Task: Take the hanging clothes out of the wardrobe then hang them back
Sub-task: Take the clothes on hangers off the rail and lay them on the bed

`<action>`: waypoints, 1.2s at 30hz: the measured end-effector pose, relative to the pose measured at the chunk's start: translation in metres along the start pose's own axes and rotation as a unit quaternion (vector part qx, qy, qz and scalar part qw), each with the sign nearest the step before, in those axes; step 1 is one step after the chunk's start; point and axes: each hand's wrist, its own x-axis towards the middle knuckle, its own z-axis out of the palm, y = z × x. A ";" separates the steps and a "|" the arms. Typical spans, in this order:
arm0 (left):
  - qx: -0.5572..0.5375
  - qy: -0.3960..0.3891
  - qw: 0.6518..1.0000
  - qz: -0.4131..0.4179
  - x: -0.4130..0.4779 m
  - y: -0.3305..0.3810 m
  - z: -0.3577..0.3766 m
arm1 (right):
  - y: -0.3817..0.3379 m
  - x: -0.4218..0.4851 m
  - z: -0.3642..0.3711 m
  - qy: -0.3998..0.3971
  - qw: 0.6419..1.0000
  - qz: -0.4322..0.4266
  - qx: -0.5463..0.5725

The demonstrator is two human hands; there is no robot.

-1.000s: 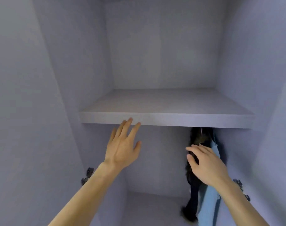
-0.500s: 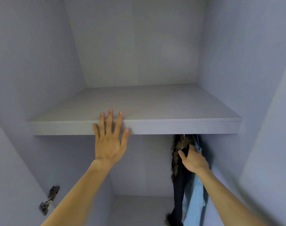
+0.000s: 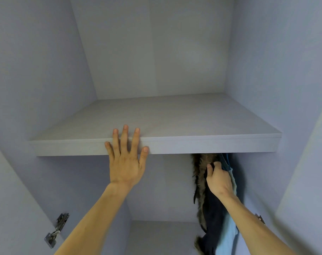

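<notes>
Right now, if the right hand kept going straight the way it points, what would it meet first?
The fur-trimmed dark coat: the right hand grips its top. Beyond that, probably the underside of the shelf, though depth is unclear.

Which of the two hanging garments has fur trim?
The dark coat, the left one, with brown fur down its edge; the light blue garment to its right has none.
</notes>
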 end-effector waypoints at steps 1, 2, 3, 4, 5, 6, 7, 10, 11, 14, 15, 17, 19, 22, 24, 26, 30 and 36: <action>0.001 0.000 1.000 0.000 0.000 0.000 0.000 | -0.003 -0.003 -0.003 0.005 1.000 -0.007 0.010; 0.000 -0.002 1.000 -0.001 0.000 0.000 0.000 | -0.006 -0.006 -0.006 0.011 1.000 -0.014 0.019; -0.001 -0.005 1.000 -0.002 0.000 0.000 0.000 | -0.009 -0.010 -0.010 0.016 0.999 -0.023 0.026; -0.002 -0.008 1.000 -0.002 0.000 0.000 -0.001 | -0.013 -0.015 -0.014 0.022 0.999 -0.035 0.032; -0.001 -0.012 1.000 -0.002 0.000 0.000 -0.002 | -0.016 -0.020 -0.018 0.026 0.998 -0.047 0.038; 0.002 -0.018 1.000 -0.003 0.000 0.001 -0.003 | -0.019 -0.025 -0.022 0.029 0.997 -0.058 0.044; 0.005 -0.023 1.000 -0.004 0.000 0.002 -0.005 | -0.021 -0.030 -0.024 0.027 0.996 -0.066 0.048; 0.004 -0.047 0.999 -0.003 0.000 0.003 -0.014 | -0.022 -0.053 -0.023 0.001 0.994 -0.081 0.071; -0.001 -0.057 0.998 -0.002 0.000 0.003 -0.018 | -0.021 -0.062 -0.020 -0.012 0.993 -0.083 0.081; -0.030 -0.080 0.996 0.004 -0.004 0.003 -0.035 | -0.023 -0.095 -0.007 -0.050 0.989 -0.089 0.111; -0.046 -0.091 0.995 0.008 -0.010 0.003 -0.041 | -0.025 -0.108 0.000 -0.063 0.987 -0.092 0.119; -0.084 -0.136 0.987 0.000 -0.035 0.000 -0.053 | -0.029 -0.136 0.017 -0.085 0.982 -0.100 0.134; -0.142 -0.207 0.965 -0.076 -0.075 -0.004 -0.061 | -0.032 -0.166 0.035 -0.108 0.978 -0.104 0.146; -0.267 -0.334 0.859 -0.283 -0.141 -0.018 -0.071 | -0.036 -0.218 0.065 -0.154 0.969 -0.101 0.165; -0.321 -0.386 0.790 -0.353 -0.179 -0.027 -0.079 | -0.042 -0.255 0.082 -0.187 0.959 -0.110 0.184; -0.338 -0.415 0.758 -0.372 -0.210 -0.035 -0.090 | -0.050 -0.292 0.093 -0.218 0.944 -0.136 0.206; -0.350 -0.374 0.749 -0.420 -0.269 -0.048 -0.118 | -0.061 -0.370 0.106 -0.290 0.911 -0.171 0.239; -0.324 -0.311 0.730 -0.515 -0.352 -0.083 -0.192 | -0.078 -0.444 0.107 -0.432 0.836 -0.292 0.174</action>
